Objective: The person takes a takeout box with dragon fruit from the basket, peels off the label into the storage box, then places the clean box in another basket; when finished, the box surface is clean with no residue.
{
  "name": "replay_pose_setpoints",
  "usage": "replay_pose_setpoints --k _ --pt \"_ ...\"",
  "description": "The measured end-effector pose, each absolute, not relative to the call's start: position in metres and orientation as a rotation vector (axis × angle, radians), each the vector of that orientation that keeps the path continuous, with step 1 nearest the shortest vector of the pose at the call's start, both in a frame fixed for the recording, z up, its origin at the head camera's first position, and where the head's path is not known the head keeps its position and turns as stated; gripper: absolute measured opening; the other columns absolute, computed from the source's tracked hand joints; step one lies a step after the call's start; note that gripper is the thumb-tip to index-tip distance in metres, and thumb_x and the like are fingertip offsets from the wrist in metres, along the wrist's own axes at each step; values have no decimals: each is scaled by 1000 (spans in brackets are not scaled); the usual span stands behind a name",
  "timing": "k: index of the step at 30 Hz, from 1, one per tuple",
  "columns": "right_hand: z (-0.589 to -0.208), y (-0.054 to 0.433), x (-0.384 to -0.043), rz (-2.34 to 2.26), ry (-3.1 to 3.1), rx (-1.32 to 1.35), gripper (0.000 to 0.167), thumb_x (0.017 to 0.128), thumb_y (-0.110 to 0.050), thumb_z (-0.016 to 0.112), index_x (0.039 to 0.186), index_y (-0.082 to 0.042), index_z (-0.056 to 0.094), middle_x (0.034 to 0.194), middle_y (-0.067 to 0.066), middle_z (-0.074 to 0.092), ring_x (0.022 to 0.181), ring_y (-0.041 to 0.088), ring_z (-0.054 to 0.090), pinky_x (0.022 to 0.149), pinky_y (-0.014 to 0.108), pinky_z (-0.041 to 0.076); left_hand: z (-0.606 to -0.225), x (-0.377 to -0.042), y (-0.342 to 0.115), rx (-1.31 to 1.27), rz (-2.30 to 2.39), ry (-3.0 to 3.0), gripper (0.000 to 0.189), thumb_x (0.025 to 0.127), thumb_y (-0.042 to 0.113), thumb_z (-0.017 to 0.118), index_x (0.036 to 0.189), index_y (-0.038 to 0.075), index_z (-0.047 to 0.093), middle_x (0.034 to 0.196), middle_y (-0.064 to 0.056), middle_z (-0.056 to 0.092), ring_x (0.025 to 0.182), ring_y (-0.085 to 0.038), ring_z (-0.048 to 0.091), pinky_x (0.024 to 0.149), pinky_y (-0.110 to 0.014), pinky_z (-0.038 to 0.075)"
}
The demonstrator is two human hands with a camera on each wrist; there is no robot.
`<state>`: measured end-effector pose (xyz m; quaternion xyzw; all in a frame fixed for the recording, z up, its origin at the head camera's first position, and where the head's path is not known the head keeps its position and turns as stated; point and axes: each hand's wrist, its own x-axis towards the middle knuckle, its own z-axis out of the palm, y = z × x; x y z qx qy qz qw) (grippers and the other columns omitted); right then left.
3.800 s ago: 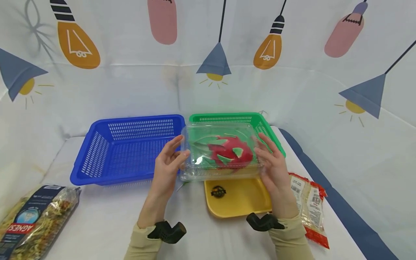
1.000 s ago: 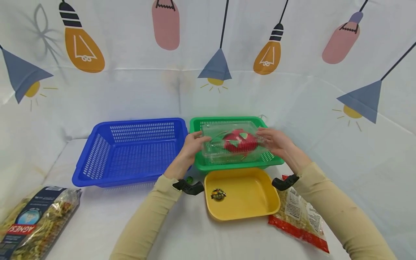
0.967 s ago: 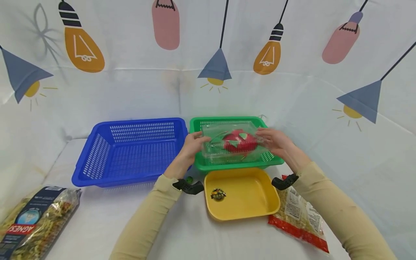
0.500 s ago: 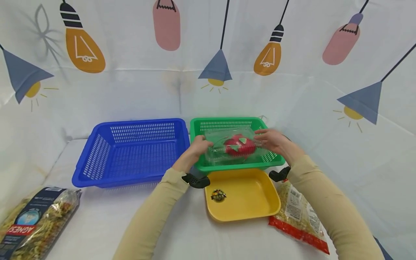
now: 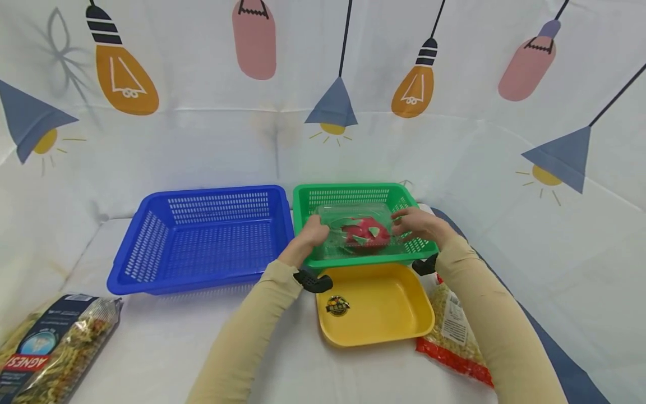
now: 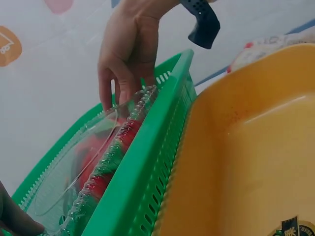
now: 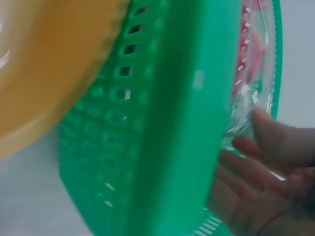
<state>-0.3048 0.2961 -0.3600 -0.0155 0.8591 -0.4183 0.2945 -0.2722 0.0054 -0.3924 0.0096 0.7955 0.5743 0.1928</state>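
A clear plastic clamshell box [image 5: 335, 213] lies inside the green basket [image 5: 373, 260], with a red dragon fruit [image 5: 370, 231] showing through its lid. My left hand [image 5: 313, 231] holds the box's left end, its fingers partly hidden behind the edge. At the other end, my right hand [image 5: 420, 222] has its thumb and fingers spread, fingertips right at the box's corner. In the right wrist view the right hand's fingers [image 7: 246, 172] reach over the basket's end with a gap between thumb and fingers.
A blue basket [image 5: 202, 280] stands left of the green one. In front is a yellow tray [image 5: 378, 308] with a round sticker. A pasta bag [image 5: 50, 348] lies at the far left. A red-edged food bag [image 5: 449, 331] lies partly under my right forearm.
Both hands have lowered the box with the dragon fruit from above the yellow tray into the green basket. Over the last second, it sinks deeper and the right hand's fingers loosen.
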Motion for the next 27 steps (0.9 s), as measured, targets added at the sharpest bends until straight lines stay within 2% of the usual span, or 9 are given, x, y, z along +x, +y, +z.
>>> replay_pose_setpoints --k 7,11,13,17,20,27 --pt "-357 290 -311 -996 2353 -50 55 105 0 40 155 8 20 161 30 18 135 46 44 103 53 48 -392 -275 8 37 1546 2257 60 101 1 32 157 -5 14 165 -23 13 127 -36 38 74 -37 32" --pt "-357 289 -314 -966 2361 -37 54 106 -1 40 155 8 20 163 28 15 132 43 48 103 51 49 -391 -279 8 36 1519 2246 59 102 3 32 158 -3 14 165 -22 13 128 -35 38 71 -35 30" --pt "-356 288 -314 -934 2367 -49 54 106 -2 39 155 9 20 163 28 15 131 43 49 103 51 49 -391 -280 8 32 1511 2237 58 103 4 31 158 -2 14 165 -21 12 131 -34 36 72 -36 30" --pt "-354 285 -315 -867 2381 -70 53 106 -3 38 154 10 19 162 29 15 129 42 51 103 51 49 -391 -280 7 17 1524 2203 58 103 3 31 159 0 13 166 -20 11 140 -34 32 83 -41 33" --pt "-353 284 -315 -826 2391 -67 53 107 -4 37 154 11 18 162 29 15 128 42 52 103 51 49 -391 -279 7 9 1534 2189 59 103 3 31 159 1 12 166 -19 10 148 -33 24 92 -44 32" --pt "-356 282 -315 -783 2416 -84 52 105 -2 36 153 11 20 162 29 14 128 39 51 101 49 51 -392 -278 8 -5 1545 2191 58 104 5 31 159 2 13 166 -18 10 138 -35 31 96 -48 35"
